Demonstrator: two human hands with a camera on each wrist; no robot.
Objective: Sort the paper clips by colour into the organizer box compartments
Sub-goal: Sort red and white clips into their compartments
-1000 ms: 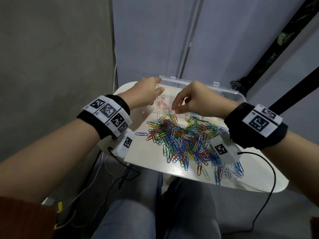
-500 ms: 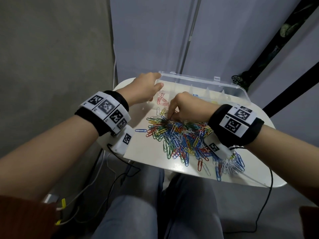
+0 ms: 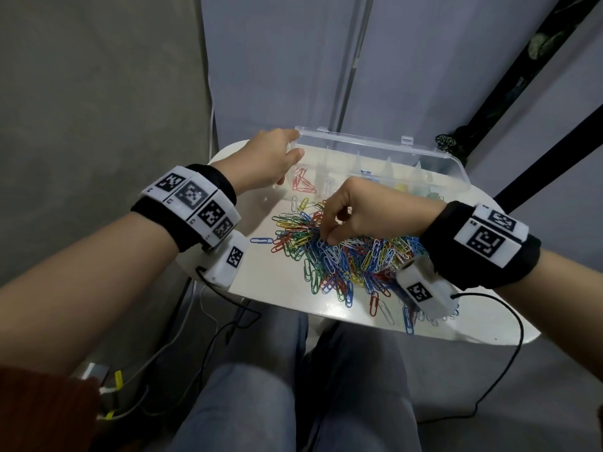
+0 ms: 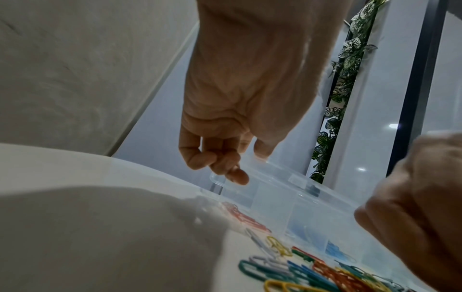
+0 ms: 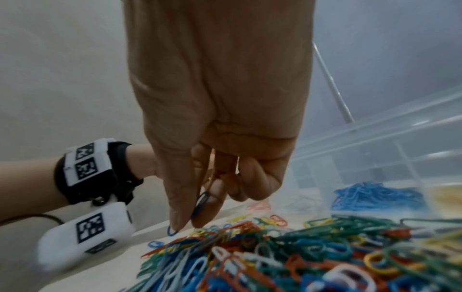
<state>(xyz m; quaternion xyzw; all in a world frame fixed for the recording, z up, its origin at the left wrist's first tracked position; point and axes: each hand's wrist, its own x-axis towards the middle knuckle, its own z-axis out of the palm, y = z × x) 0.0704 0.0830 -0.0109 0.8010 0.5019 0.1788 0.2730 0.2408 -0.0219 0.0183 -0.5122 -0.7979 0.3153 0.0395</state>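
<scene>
Right hand (image 5: 217,118) has a small blue wire paper clip (image 5: 201,203) pinched upright; clear plastic organizer box's (image 5: 412,158) blue pile (image 5: 375,197) sits frame-right.

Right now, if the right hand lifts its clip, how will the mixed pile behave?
Probably clingy: the mixed pile lies crisscrossed, so the blue clip pinched by the right hand may drag neighbours. Thin wire clips look light and could skate on the glossy table. The left hand grips the organizer box, likely steadying it.
</scene>
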